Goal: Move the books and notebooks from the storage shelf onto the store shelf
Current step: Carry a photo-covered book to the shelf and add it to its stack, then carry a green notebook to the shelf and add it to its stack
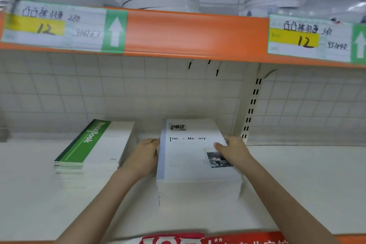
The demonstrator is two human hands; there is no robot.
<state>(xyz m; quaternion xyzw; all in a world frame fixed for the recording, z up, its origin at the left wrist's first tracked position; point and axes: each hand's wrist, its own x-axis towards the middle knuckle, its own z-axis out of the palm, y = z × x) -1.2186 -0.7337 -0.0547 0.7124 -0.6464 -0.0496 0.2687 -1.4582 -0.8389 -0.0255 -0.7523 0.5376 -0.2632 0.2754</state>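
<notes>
you are holding a stack of white notebooks point(198, 164) on the white shelf point(297, 184) with both hands.
your left hand point(145, 156) is lying against the stack's left side, fingers curling at its far edge; your right hand point(233, 147) is gripping the right edge, thumb lying on the top cover. the stack is sitting mid-shelf, just beside a green-banded notebook stack point(93, 150) on its left, not touching. an orange shelf edge point(198, 35) with price labels point(53, 25) is running above.

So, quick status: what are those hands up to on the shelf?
Left hand and right hand grip the white stack by its sides. Stack sits on the shelf. Green notebooks lie close left, apart.
</notes>
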